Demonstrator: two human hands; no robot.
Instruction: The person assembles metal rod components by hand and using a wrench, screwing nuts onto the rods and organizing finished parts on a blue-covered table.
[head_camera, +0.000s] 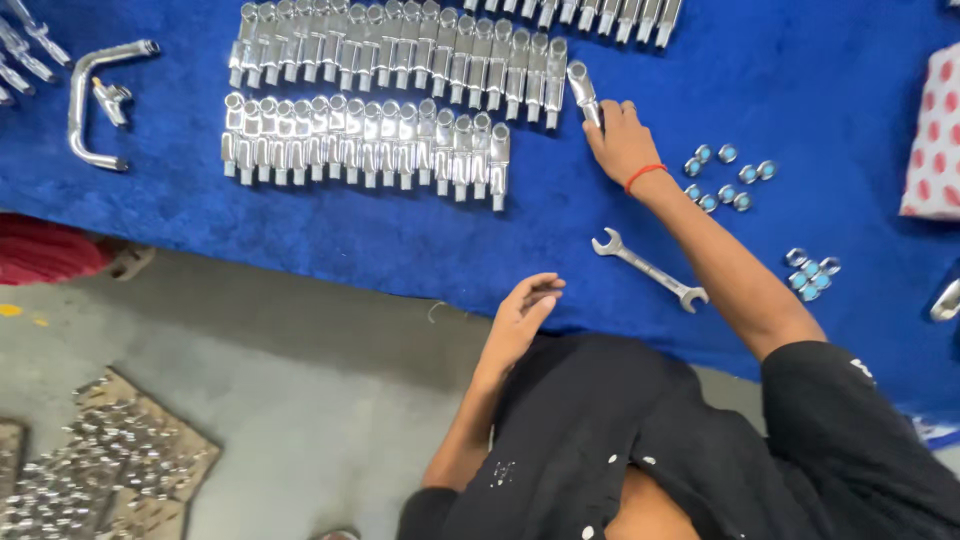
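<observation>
My right hand (622, 145), with a red thread on its wrist, reaches across the blue cloth table (800, 80). It grips a chrome tap fitting (582, 88) at the right end of the upper row of chrome fittings (400, 48). A second row of fittings (365, 140) lies just below. My left hand (522, 310) rests at the table's near edge with fingers loosely curled and nothing in it. A steel open-ended spanner (648, 270) lies on the cloth between the two hands.
Small nuts with blue inserts sit in two clusters (725, 175) (812, 272) to the right. A bent chrome pipe (85, 100) lies far left. A red-dotted white cloth (932, 140) is at the right edge. Loose chrome parts on cardboard (100, 470) lie on the floor.
</observation>
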